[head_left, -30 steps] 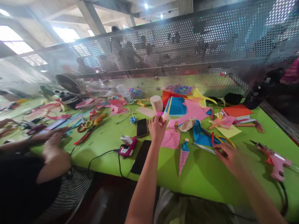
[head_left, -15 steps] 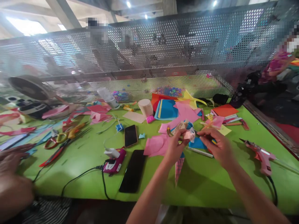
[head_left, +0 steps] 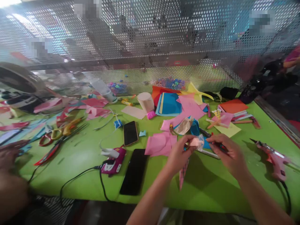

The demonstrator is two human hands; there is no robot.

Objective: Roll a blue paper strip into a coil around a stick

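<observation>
Pinching small crumpled wrapper [head_left: 197, 142], both hands: left [head_left: 179, 153], right [head_left: 228, 153]; wrapper blurred, contents indiscernible.

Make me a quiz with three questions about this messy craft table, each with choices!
1. Where does the pink glue gun lie?
A. far right on the table
B. beside the scissors
C. on the blue paper

2. What colour is the table?
A. white
B. green
C. brown

3. What are the two hands doing?
A. resting flat
B. holding a small crumpled clear piece together
C. cutting paper

Answers:
1 A: the glue gun lies by the right edge, past the right hand.
2 B: bare green shows between the papers.
3 B: the left hand and the right hand pinch the small crumpled clear piece between them, above the table.
</observation>
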